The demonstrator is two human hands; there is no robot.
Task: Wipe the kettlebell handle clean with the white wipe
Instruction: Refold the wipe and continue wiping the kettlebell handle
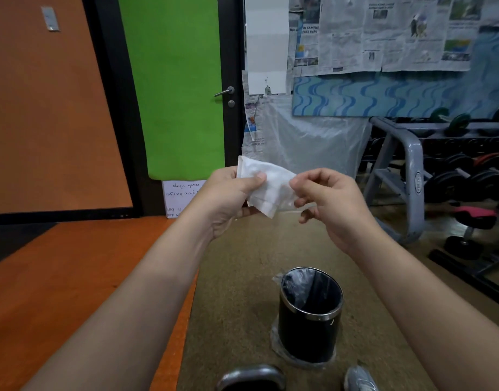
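Kettlebell handle [251, 376] grey, bare; both hands pinch crumpled white wipe [266, 190].

Your two forearms come in bare from the lower corners, with no sleeves, watch or rings showing on either hand [228, 198]. At five o'clock sits your grey shoe [359, 379], laced and mesh-topped.

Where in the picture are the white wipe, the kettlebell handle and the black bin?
white wipe [266, 184]: head view, middle of the sheet.
kettlebell handle [251, 375]: head view, top of the loop.
black bin [307, 338]: head view, outer wall.
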